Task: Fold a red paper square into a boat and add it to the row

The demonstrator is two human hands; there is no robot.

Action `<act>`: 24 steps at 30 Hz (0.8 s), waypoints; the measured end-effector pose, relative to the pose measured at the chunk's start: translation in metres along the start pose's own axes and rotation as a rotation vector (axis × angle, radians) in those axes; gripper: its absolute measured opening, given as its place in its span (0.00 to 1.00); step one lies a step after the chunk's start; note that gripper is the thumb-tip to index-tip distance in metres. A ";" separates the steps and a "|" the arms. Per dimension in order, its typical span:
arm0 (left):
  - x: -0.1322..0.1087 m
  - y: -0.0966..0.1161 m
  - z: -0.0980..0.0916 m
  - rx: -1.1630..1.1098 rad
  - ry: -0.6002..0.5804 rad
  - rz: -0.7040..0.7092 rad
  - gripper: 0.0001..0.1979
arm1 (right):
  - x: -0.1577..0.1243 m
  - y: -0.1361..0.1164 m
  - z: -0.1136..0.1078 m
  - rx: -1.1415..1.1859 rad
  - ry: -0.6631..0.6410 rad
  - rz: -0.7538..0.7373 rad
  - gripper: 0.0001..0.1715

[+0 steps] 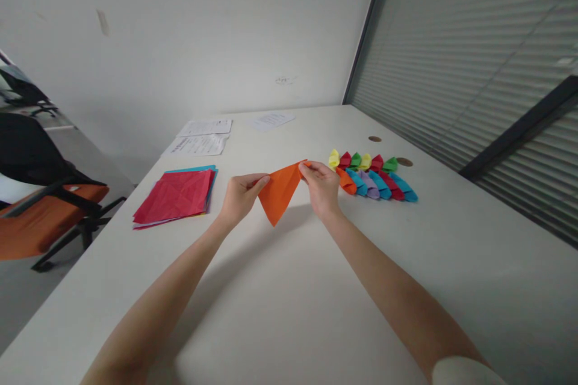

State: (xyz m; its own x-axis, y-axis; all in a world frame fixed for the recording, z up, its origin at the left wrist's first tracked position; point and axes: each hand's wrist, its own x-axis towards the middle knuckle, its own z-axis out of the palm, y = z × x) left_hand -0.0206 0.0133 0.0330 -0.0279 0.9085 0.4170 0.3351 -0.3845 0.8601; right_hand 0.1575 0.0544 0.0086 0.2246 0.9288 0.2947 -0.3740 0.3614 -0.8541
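Note:
An orange paper napkin (279,192), folded to a triangle, hangs point down above the table between my hands. My left hand (244,195) pinches its left corner between thumb and fingers. At its upper right corner, my right hand (321,185) grips the paper the same way. Right of my right hand lie several folded napkins in two rows: a back row with a yellow one (333,159) at its left end, and a front row with an orange one (347,181) beside blue, purple and red ones. To the left is a stack of flat square napkins (176,195), red on top.
Printed sheets (198,135) lie at the table's far left, another sheet (273,120) near the wall. Two round brown discs (374,139) sit by the right edge, along the blinds (474,54). An orange-seated chair (49,204) stands left of the white table (289,313).

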 end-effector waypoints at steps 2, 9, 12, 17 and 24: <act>-0.001 0.000 0.000 0.012 0.004 0.004 0.15 | -0.001 -0.002 0.000 0.028 -0.022 0.014 0.21; -0.002 -0.004 0.002 -0.024 0.004 0.003 0.14 | -0.003 -0.012 0.005 0.120 -0.126 0.147 0.18; -0.001 -0.007 0.000 -0.067 0.010 -0.005 0.13 | -0.002 -0.014 0.006 0.133 -0.130 0.126 0.17; -0.001 -0.008 -0.004 -0.068 0.029 -0.004 0.13 | 0.002 -0.014 0.003 0.079 -0.077 0.071 0.17; -0.001 -0.007 -0.004 -0.029 0.012 0.024 0.14 | 0.004 -0.015 0.001 0.075 -0.123 0.033 0.13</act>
State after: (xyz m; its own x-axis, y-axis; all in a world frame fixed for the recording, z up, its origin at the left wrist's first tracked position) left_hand -0.0264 0.0140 0.0276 -0.0313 0.8970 0.4409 0.3086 -0.4109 0.8578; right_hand 0.1634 0.0531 0.0227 0.1010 0.9415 0.3215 -0.4468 0.3317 -0.8309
